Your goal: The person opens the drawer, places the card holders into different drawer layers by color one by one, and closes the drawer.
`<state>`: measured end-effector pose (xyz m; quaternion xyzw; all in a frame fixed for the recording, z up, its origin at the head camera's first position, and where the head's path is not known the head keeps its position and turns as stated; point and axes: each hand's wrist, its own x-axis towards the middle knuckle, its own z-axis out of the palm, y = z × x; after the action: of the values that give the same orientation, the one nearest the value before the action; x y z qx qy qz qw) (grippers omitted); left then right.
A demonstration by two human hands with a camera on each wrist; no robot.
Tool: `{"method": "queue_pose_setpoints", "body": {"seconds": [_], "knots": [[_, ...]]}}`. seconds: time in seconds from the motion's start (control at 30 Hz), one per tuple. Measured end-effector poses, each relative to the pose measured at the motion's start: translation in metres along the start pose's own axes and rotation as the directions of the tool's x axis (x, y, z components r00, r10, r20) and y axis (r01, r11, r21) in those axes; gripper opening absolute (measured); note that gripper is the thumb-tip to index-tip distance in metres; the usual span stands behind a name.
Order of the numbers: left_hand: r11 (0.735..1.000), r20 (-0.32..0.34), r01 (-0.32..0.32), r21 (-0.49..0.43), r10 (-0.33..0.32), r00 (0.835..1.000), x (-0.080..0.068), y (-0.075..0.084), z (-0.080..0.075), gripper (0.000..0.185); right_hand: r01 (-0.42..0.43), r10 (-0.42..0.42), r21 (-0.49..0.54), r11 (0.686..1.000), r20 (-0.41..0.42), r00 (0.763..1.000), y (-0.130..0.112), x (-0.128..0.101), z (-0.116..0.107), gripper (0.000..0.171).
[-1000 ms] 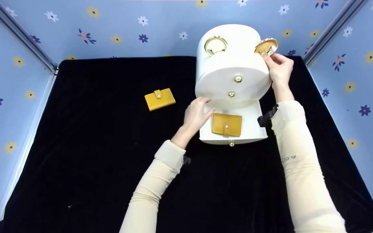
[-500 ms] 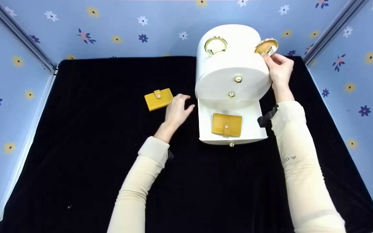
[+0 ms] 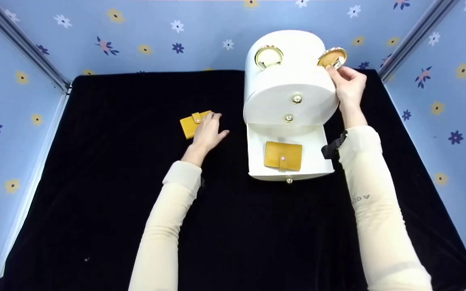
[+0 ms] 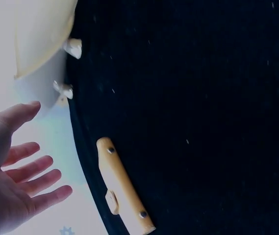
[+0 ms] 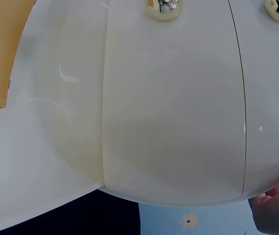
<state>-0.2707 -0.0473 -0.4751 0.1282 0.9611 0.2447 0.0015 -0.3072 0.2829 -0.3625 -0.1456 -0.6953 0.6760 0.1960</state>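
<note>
Left hand: arm extended forward, palm down, fingers straight and slightly spread. Right hand: arm extended farther forward and raised, fingers curled, fingertips pinching at top. Both forearms in cream sleeves; dark strap at right wrist.

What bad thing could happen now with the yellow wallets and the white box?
The left hand lies with straight fingers on the wallet on the black cloth; it might just push the wallet along instead of picking it up. The bottom drawer sticks out with another wallet in it, so an arm could knock it. The right hand steadies the white box; letting go could let it shift.
</note>
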Motion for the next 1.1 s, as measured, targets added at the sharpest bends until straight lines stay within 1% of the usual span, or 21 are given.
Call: {"method": "queue_pose_setpoints", "body": {"seconds": [0.07,0.27,0.4,0.6,0.8,0.93,1.1], "knots": [[1.0,0.011,0.014,0.005,-0.014,1.0,0.003,-0.005,0.0,0.059,0.004,-0.004,0.006,1.0,0.001,1.0,0.0,0.0,-0.001,0.016],[0.998,0.013,0.058,0.019,-0.058,0.998,0.009,-0.022,0.002,0.064,0.012,-0.012,0.014,1.0,0.0,1.0,0.0,0.0,-0.002,0.016],[0.994,0.025,0.103,0.017,-0.104,0.994,0.01,-0.031,0.004,0.068,0.003,-0.003,0.021,1.0,0.001,1.0,0.0,0.001,-0.002,0.016],[0.99,0.031,0.141,0.02,-0.142,0.989,0.011,-0.044,0.01,0.071,0.018,-0.017,0.016,1.0,-0.004,1.0,0.001,0.002,-0.003,0.012],[0.979,0.043,0.202,0.029,-0.203,0.978,0.014,-0.056,0.015,0.077,0.022,-0.022,0.022,1.0,-0.002,1.0,0.002,0.002,-0.002,0.012],[0.971,0.045,0.237,0.016,-0.238,0.97,0.015,-0.062,0.016,0.078,0.019,-0.019,0.018,1.0,-0.001,1.0,0.002,0.002,-0.001,0.013],[0.964,0.052,0.267,-0.009,-0.266,0.962,0.016,-0.066,0.019,0.08,0.012,-0.012,0.017,1.0,0.0,1.0,0.002,0.002,0.0,0.013]]}}
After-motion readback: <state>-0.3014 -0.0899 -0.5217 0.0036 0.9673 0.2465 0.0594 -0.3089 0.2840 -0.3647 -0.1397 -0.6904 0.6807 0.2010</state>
